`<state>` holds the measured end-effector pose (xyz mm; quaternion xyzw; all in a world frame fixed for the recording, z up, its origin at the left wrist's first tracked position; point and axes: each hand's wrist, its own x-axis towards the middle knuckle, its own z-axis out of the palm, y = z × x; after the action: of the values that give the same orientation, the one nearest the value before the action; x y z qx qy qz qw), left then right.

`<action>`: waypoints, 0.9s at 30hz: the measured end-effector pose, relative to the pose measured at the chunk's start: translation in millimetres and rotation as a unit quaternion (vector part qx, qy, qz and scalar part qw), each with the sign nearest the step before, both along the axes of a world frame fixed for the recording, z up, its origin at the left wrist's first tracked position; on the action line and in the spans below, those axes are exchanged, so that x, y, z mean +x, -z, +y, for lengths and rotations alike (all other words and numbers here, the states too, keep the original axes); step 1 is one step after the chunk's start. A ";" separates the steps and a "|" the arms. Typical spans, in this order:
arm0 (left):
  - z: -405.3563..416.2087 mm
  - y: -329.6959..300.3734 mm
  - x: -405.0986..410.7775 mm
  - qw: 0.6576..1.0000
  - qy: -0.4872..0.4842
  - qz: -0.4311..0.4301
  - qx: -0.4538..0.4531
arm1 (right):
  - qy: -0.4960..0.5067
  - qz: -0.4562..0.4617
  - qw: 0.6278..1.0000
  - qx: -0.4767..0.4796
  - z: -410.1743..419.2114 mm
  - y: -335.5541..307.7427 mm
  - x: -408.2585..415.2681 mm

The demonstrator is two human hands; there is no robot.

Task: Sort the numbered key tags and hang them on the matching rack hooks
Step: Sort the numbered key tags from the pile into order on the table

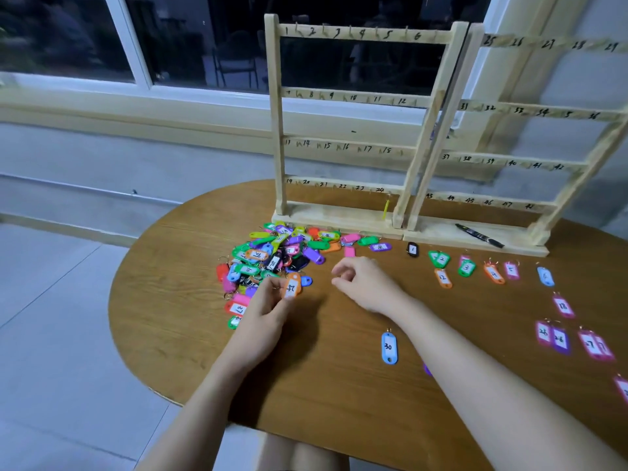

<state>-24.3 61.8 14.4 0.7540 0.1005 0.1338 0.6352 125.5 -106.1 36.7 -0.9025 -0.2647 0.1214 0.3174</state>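
Note:
A heap of coloured key tags (275,256) lies on the wooden table (323,385) in front of the left wooden rack (343,144), whose hooks run 1 to 24. A second rack (509,158) at its right carries 25 to 48. A yellow tag (385,209) hangs at the left rack's bottom right. My left hand (268,300) pinches an orange tag (292,286) at the heap's near edge. My right hand (360,283) hovers beside it, fingers loosely curled, holding nothing. Sorted tags lie in rows at the right, such as the black 1 tag (412,249) and a blue tag marked 30 (388,347).
A black marker pen (479,235) lies on the right rack's base. The table's rounded edge drops off at the left to a tiled floor (61,334). A window (170,39) and a ledge stand behind the racks.

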 end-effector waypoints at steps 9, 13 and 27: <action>3.3 -5.1 -2.6 1.000 -0.001 -0.024 -0.014 | 0.031 -0.123 0.988 -0.092 52.3 8.4 26.4; 5.9 -7.2 -2.5 0.999 -0.020 -0.031 -0.023 | 0.023 -0.183 0.977 -0.110 62.1 7.2 26.6; 10.3 -0.4 7.2 0.998 -0.035 -0.019 -0.050 | 0.028 0.046 0.989 0.141 9.9 -0.2 12.8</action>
<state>-17.1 72.2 14.8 0.7144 0.1210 0.1651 0.6691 138.4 -96.3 36.9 -0.8495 -0.2385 0.1152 0.4562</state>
